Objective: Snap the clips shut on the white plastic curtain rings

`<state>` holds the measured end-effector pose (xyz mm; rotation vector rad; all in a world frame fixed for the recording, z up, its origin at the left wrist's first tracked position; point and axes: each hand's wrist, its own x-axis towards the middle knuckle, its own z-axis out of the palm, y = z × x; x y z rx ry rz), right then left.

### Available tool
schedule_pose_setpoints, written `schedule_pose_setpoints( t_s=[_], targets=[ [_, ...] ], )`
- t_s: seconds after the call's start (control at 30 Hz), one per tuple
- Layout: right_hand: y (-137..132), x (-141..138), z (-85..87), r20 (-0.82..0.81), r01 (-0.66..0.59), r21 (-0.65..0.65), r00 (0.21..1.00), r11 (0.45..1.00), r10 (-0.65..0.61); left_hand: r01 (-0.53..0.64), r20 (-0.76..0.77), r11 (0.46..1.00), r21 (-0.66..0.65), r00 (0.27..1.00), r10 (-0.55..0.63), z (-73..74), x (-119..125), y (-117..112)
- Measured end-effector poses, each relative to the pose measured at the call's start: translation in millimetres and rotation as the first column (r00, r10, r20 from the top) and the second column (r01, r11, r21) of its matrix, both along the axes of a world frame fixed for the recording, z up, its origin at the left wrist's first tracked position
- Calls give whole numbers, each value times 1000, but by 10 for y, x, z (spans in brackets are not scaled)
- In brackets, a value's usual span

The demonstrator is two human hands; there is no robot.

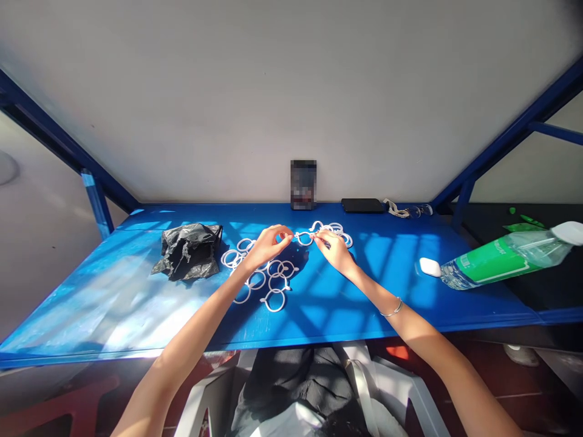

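Note:
Both my hands are raised over the middle of a blue table (136, 291). My left hand (268, 244) and my right hand (334, 249) each pinch one side of a white plastic ring (304, 238) held between them. Several loose white rings (266, 280) lie scattered on the table just under my left hand. A smaller heap of white rings (336, 229) lies behind my right hand. A thin bracelet (394, 309) circles my right wrist.
A crumpled black plastic bag (189, 250) lies at the left. A green-labelled water bottle (505, 255) lies on its side at the right, beside a small white case (429, 266). A black phone (362, 205) and a dark upright box (303, 184) sit by the wall.

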<state>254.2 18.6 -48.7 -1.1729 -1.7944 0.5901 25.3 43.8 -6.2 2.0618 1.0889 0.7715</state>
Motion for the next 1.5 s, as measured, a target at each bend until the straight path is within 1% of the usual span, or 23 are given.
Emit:
schedule_pose_setpoints(
  t_s=[0.03, 0.07, 0.17, 0.23, 0.27, 0.37, 0.47, 0.6, 0.67, 0.73, 0.8, 0.87, 0.97, 1.07, 1.13, 1.2, 1.3, 1.4, 1.47, 1.5],
  targets=[
    [16, 0, -45, 68, -9, 54, 998, 998, 5, 42, -75, 999, 23, 996, -40, 13, -23, -1],
    [31, -2, -90, 126, -29, 80, 992, 996, 19, 98, -155, 995, 33, 984, -91, 21, -38, -8],
    [65, -17, -210, 310, -91, 119, 949, 989, 50, 259, -362, 966, 6, 901, -240, 12, -40, -53],
    [75, -25, -263, 413, -117, 139, 909, 983, 49, 305, -464, 952, -3, 843, -272, -15, -19, -81],
    [76, -27, -280, 429, -118, 140, 902, 983, 47, 316, -502, 949, 1, 821, -273, -29, -7, -91],
    [60, -31, -292, 502, -108, 158, 865, 982, 14, 357, -551, 934, 6, 781, -295, -65, 11, -98],
    [22, -33, -250, 599, -84, 202, 799, 976, -56, 384, -550, 923, 7, 773, -317, -83, 11, -91],
    [-36, -11, -108, 626, -46, 246, 770, 968, -122, 362, -580, 930, 68, 773, -258, -106, 21, -88],
    [-50, 29, -2, 626, -18, 269, 763, 963, -161, 360, -561, 929, 88, 789, -252, -117, 30, -86],
    [-48, 94, 113, 635, 45, 286, 739, 957, -225, 345, -528, 934, 89, 812, -249, -123, 37, -80],
    [-32, 178, 223, 672, 137, 287, 677, 948, -301, 317, -492, 946, 69, 836, -244, -124, 37, -71],
    [-15, 262, 311, 712, 205, 276, 613, 939, -343, 295, -449, 955, 41, 859, -246, -124, 30, -57],
    [-5, 347, 394, 752, 250, 219, 572, 943, -326, 279, -353, 960, -7, 898, -264, -131, 17, -36],
    [-19, 368, 440, 780, 274, 137, 563, 952, -274, 256, -246, 965, -52, 933, -261, -142, 14, -28],
    [-33, 364, 462, 782, 282, 100, 571, 954, -251, 237, -189, 969, -68, 951, -246, -141, 25, -32],
    [-44, 359, 477, 776, 289, 89, 580, 953, -248, 224, -130, 971, -79, 964, -233, -128, 44, -43],
    [-59, 351, 486, 734, 297, 131, 612, 946, -294, 195, -32, 975, -105, 979, -199, -95, 76, -63],
    [-81, 329, 490, 633, 308, 177, 692, 935, -348, 176, 63, 974, -145, 984, -168, -77, 102, -80],
    [-101, 303, 495, 558, 290, 188, 755, 938, -345, 184, 134, 964, -190, 978, -160, -86, 118, -86],
    [-110, 285, 497, 519, 266, 182, 792, 947, -322, 189, 170, 958, -216, 973, -154, -95, 127, -89]
  ],
)
